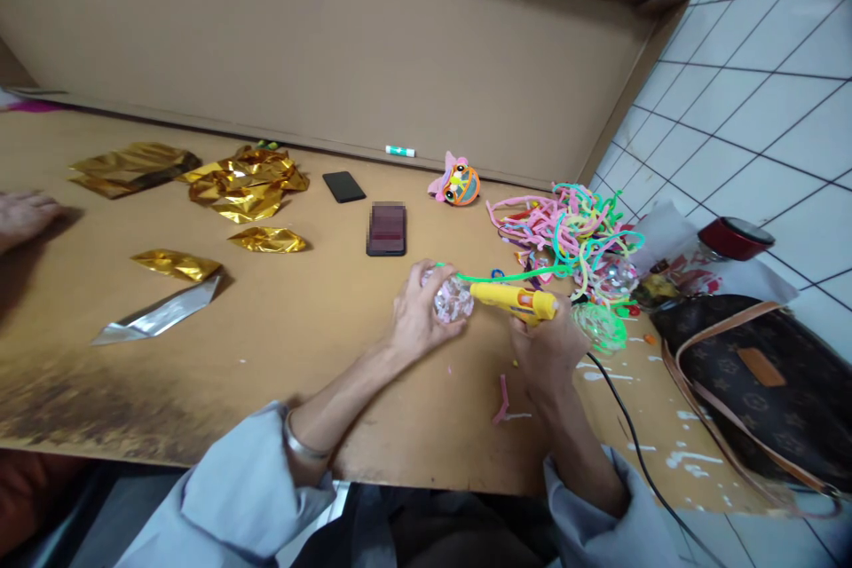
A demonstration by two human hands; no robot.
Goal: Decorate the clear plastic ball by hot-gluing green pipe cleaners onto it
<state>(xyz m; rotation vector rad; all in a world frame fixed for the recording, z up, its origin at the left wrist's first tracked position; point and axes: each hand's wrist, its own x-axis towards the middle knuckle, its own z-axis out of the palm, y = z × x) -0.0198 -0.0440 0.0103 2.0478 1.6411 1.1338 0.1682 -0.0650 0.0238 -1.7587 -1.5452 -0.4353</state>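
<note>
My left hand (421,311) is wrapped round a clear ball (453,300) with pale pink bits showing in it. In my right hand (549,346) is a yellow hot glue gun (516,300), its nozzle pointing left, close to the ball. A bright green pipe cleaner (506,277) runs from the top of the ball to a tangled heap of coloured pipe cleaners (565,226). Beside my right hand lies a ball wound with green strands (601,326). Short pink pieces (501,399) rest on the table below the gun.
Gold foil (246,185) and a silver strip (163,311) lie to the left, near another person's hand (27,217). Two phones (386,231), a glue stick (400,151) and a decorated ball (461,182) sit further back. A brown bag (752,382), red-lidded jar (736,240) and black cord (632,435) are right.
</note>
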